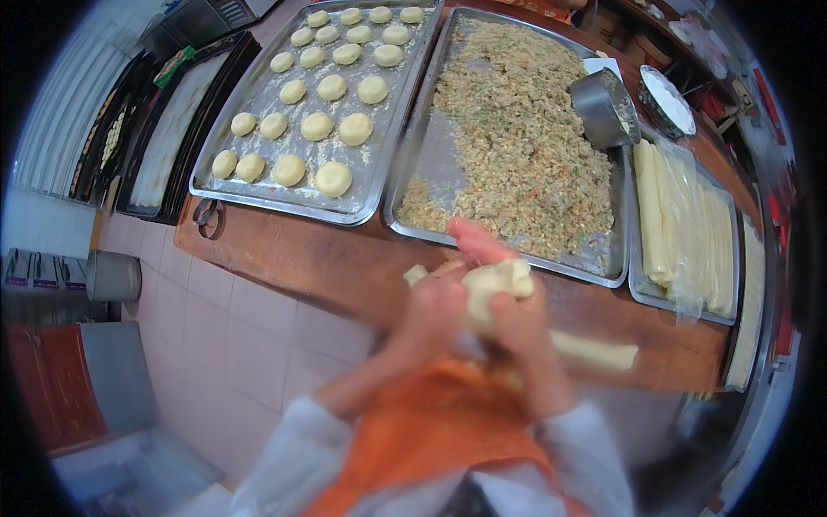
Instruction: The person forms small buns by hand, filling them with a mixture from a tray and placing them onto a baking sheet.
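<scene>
A pale lump of dough (489, 297) is held between my two hands, just above the near edge of the wooden table. My left hand (433, 312) presses on its left side with curled fingers, somewhat blurred. On the other side my right hand (524, 323) grips it, the thumb lying over its face. A pinched knob of dough sticks up at the top. Beside my left hand shows a small bit of dough (415, 275); whether it lies on the table or is held I cannot tell. A dough strip (594, 351) rests on the table to the right.
A tray (372, 194) of round dough pieces stands at the far left, beside a tray (403, 194) of crumbly filling (525, 129). A metal pot (603, 110) sits in the filling. Dough rolls (655, 215) under plastic lie at right; a ring cutter (207, 218) is at the left edge.
</scene>
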`<state>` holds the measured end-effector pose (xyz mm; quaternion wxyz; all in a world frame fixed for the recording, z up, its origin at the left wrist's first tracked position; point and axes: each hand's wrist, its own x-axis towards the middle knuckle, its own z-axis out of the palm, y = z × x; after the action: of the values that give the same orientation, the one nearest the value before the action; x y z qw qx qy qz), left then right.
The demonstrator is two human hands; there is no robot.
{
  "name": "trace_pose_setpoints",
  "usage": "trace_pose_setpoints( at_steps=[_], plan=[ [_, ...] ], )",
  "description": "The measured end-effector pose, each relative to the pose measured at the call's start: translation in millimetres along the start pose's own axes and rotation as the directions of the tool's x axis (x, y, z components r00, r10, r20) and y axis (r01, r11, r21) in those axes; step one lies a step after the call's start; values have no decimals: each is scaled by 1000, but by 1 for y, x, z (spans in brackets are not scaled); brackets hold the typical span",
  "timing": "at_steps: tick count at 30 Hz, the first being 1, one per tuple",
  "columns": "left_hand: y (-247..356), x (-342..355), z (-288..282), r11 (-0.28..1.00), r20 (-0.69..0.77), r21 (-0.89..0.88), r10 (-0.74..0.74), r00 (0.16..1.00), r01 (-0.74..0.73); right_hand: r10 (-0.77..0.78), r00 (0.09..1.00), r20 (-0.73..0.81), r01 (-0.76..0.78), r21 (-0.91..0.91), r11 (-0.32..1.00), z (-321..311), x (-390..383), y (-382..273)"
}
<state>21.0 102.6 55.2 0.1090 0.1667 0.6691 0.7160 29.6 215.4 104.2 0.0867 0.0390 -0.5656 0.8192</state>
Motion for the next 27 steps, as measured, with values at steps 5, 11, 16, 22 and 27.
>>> trace_pose_setpoints(
  at_steps=[5, 11, 16, 22, 27],
  plan=[
    [22, 4, 13, 996, -115, 86, 48, 992, -38, -58, 980, 189, 57, 7, 998, -26, 4, 14],
    [18, 0, 1, 979, 25, 134, 153, 988, -155, 47, 998, 36, -52, 146, 988, -4, 0, 6],
    [2, -6, -4, 944, 51, 235, 224, 973, -229, -4, 976, 220, -12, 69, 998, -15, 2, 9],
    [24, -2, 8, 966, -68, 87, 249, 966, -243, 232, 969, 88, -245, 173, 954, -10, 0, 2],
    [2, -9, -3, 979, 28, -189, -75, 997, 79, 179, 976, 120, -203, 226, 953, -3, -1, 4]
  ],
)
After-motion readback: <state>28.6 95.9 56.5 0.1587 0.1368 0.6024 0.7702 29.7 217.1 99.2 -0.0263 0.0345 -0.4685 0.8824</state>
